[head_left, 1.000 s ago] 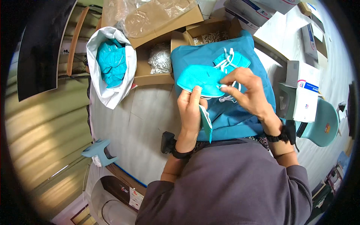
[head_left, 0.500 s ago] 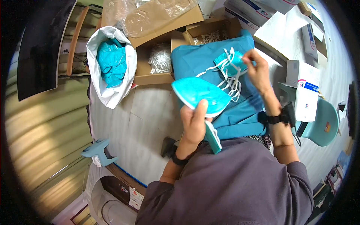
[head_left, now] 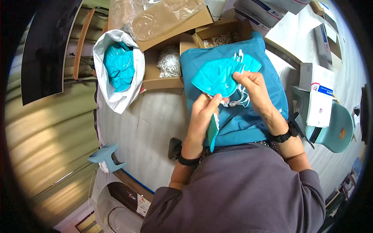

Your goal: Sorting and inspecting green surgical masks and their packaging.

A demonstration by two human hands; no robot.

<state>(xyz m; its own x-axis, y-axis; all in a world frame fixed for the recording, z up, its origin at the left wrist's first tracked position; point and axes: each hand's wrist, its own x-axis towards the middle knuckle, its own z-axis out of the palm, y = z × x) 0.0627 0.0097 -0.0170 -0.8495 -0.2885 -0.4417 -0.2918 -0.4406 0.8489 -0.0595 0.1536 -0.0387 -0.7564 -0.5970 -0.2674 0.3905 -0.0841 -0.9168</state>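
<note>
A teal cup-shaped face mask (head_left: 215,77) is held up over the teal cloth (head_left: 237,132) on my lap. My left hand (head_left: 203,114) closes on its lower edge with the thumb on top. Another folded mask (head_left: 212,134) hangs below that same hand. With thumb and fingers together, my right hand (head_left: 254,89) pinches the right edge of the raised mask, where white straps pass; my fingers partly cover the spot. One more teal mask (head_left: 253,65) shows behind it on the cloth. White elastic straps (head_left: 241,100) dangle beneath, between my hands.
To the left stands a white sack (head_left: 138,66) holding teal pieces. Beside it, a cardboard box (head_left: 163,83) contains a pile of white bits, and a second carton (head_left: 200,31) sits behind. White boxes (head_left: 318,79) and a teal chair (head_left: 338,130) are at the right.
My right hand has come down and left from the straps to the raised mask's edge. The raised mask has shifted slightly right and up, now overlapping the mask on the cloth.
</note>
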